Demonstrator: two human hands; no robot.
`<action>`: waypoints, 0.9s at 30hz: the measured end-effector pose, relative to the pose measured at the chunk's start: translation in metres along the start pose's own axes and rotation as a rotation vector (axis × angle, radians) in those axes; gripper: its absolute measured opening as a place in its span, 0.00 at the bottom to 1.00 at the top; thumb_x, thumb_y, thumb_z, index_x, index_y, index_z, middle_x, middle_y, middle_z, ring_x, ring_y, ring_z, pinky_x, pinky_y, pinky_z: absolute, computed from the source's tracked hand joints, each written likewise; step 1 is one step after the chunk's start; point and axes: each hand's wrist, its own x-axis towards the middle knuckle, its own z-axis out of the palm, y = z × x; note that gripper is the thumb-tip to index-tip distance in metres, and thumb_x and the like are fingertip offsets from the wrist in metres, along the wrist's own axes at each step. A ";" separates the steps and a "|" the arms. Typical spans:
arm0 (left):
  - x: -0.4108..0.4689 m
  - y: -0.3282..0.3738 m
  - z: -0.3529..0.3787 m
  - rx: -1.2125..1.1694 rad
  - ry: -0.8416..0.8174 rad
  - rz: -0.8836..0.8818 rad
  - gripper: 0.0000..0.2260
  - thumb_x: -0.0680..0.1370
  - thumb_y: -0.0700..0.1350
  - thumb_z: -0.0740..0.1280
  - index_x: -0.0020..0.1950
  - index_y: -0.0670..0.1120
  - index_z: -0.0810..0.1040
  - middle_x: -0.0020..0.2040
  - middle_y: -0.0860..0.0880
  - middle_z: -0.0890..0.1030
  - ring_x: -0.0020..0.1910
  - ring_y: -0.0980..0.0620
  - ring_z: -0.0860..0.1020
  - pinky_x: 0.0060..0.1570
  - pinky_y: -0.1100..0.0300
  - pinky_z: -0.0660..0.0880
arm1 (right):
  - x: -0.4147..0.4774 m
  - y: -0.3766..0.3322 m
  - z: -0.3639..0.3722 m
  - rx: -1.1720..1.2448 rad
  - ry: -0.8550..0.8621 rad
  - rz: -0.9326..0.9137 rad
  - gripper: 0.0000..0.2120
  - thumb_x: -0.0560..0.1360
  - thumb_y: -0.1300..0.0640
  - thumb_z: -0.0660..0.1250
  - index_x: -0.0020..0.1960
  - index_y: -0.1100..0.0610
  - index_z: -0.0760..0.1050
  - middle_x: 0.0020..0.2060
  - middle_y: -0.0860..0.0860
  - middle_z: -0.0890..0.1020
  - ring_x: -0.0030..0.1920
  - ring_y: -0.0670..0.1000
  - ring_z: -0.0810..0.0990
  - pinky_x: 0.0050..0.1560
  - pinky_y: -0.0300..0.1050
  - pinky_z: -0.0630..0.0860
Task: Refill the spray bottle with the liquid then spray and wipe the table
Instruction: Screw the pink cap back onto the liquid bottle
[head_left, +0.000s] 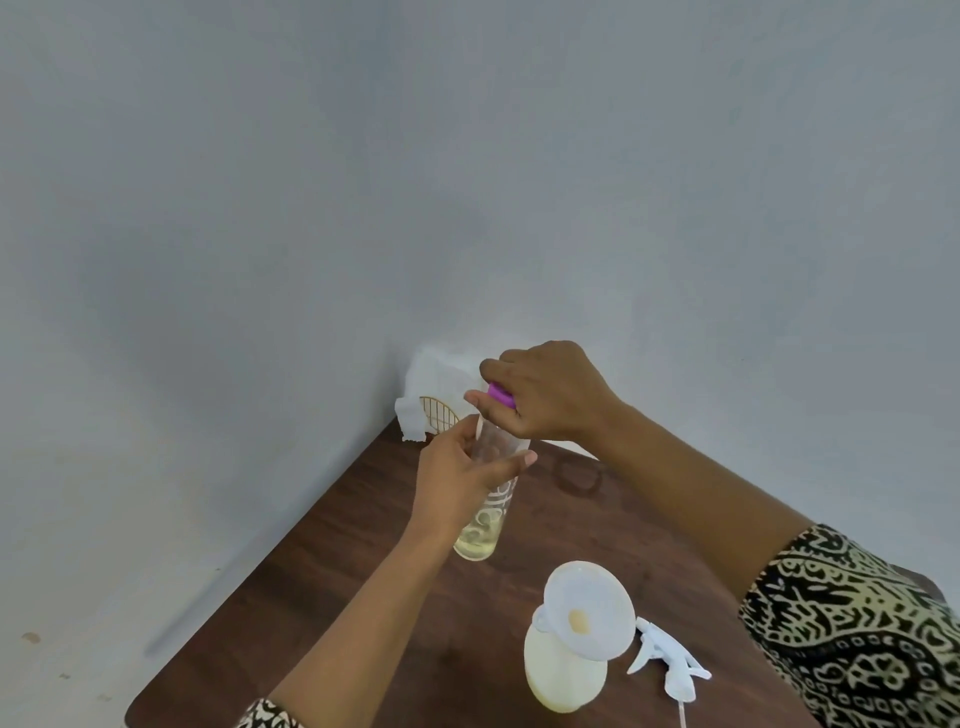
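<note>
My left hand (460, 480) grips a clear bottle (483, 525) with a little pale yellow liquid at its bottom, held above the dark wooden table (363, 571). My right hand (545, 395) is closed over its purple cap (501, 395) at the top. Nearer to me stands the white spray bottle (563, 675), holding pale yellow liquid, with a white funnel (589, 608) sitting in its neck. Its white trigger sprayer head (670, 662) lies on the table just right of it.
A white cloth or paper towel (431, 384) lies draped over a gold wire holder (439, 413) at the table's far corner, against the grey walls. A faint ring mark (579, 478) shows on the table's far side. The table's left edge drops to the floor.
</note>
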 end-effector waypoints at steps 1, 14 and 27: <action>0.000 -0.001 0.001 0.018 0.021 0.009 0.20 0.64 0.56 0.79 0.48 0.46 0.80 0.39 0.45 0.83 0.39 0.48 0.81 0.43 0.54 0.77 | 0.000 -0.001 0.001 -0.006 0.020 0.019 0.25 0.75 0.37 0.47 0.31 0.54 0.65 0.22 0.46 0.65 0.20 0.49 0.60 0.26 0.36 0.50; 0.026 -0.019 0.004 -0.205 -0.058 -0.141 0.28 0.59 0.54 0.81 0.56 0.50 0.79 0.49 0.51 0.85 0.48 0.51 0.84 0.55 0.48 0.79 | -0.048 0.017 0.014 0.947 -0.296 0.650 0.21 0.78 0.40 0.58 0.67 0.46 0.69 0.57 0.46 0.78 0.52 0.45 0.79 0.55 0.45 0.75; 0.057 -0.063 0.053 -0.183 -0.283 -0.152 0.34 0.63 0.57 0.79 0.66 0.53 0.73 0.59 0.52 0.81 0.58 0.52 0.80 0.62 0.46 0.75 | -0.099 0.023 0.136 0.902 -0.455 0.783 0.23 0.65 0.49 0.76 0.59 0.49 0.75 0.49 0.45 0.84 0.48 0.45 0.82 0.56 0.47 0.78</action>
